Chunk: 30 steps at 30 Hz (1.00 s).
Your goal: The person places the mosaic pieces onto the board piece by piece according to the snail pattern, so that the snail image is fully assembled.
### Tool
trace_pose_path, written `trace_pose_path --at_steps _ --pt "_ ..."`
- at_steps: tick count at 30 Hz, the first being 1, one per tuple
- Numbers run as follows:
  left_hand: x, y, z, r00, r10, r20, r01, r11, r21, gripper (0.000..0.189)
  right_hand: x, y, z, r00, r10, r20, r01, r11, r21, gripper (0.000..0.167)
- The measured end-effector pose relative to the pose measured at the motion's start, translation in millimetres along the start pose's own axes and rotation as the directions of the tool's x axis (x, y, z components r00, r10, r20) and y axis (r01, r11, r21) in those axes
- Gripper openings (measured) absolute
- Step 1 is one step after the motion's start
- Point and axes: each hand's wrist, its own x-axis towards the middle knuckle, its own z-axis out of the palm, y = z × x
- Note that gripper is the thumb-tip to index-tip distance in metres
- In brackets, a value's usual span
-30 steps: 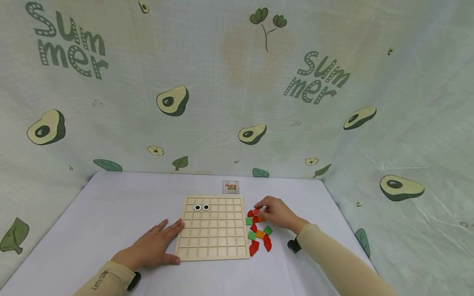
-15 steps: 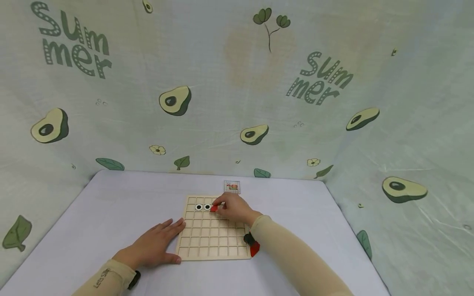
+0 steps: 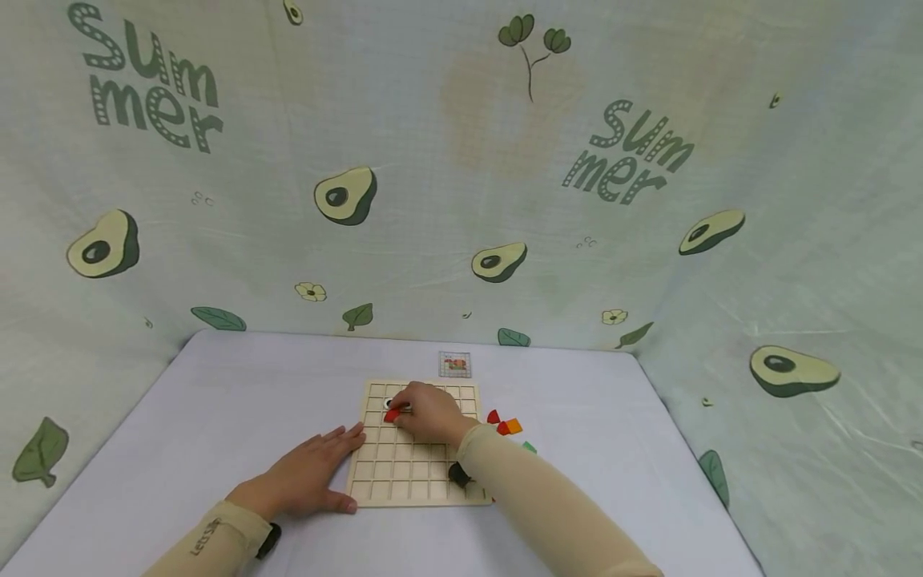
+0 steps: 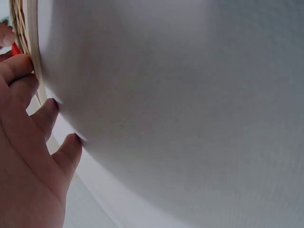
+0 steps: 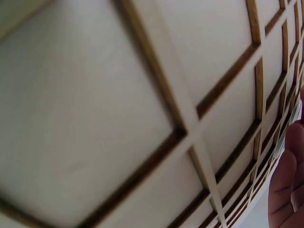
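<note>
A square wooden grid board [image 3: 404, 471] lies on the white table. My right hand [image 3: 429, 414] reaches over its upper left part and pinches a red block [image 3: 392, 416] between thumb and fingers, just below a round eye piece [image 3: 388, 403]. The second eye piece is mostly hidden behind that hand. My left hand [image 3: 306, 474] rests spread out at the board's left side, fingertips right at the edge. In the left wrist view, the left fingers [image 4: 45, 116] reach along the board's rim. Empty grid cells fill most of the right wrist view.
Right of the board lie loose blocks: a red one [image 3: 493, 417], an orange one [image 3: 514, 425] and a green one [image 3: 530, 447]; my right sleeve [image 3: 548, 501] covers others. A small picture card [image 3: 455, 365] lies behind the board. Printed cloth walls the table's back and sides.
From the loose blocks on the right, my right hand has moved left over the board with a red block, stopping below the eye pieces. The left hand stays at the board's edge.
</note>
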Motion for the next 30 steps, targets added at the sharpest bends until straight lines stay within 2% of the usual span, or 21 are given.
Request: trace_pose_path --at_steps 9,21,26,30 --pt "0.6 2.0 1.6 1.000 -0.019 0.017 0.020 1.000 -0.014 0.106 -2.9 -5 3 0.999 0.040 -0.002 -0.040 0.999 -0.019 0.023" --pt "0.3 3.2 0.8 1.000 -0.015 0.020 0.015 1.000 -0.015 0.107 -4.0 -3 5 1.000 0.004 -0.007 -0.004 1.000 -0.028 0.023" --pt "-0.5 5.0 -0.2 0.999 -0.028 0.025 0.029 0.999 -0.028 0.106 -10.2 3 -4 1.000 -0.004 0.007 0.004 1.000 -0.016 0.026" --pt "-0.4 4.2 1.5 0.998 -0.061 0.024 0.061 0.998 -0.009 0.107 -23.9 16 -25 0.999 0.033 0.042 -0.033 0.999 0.018 0.026"
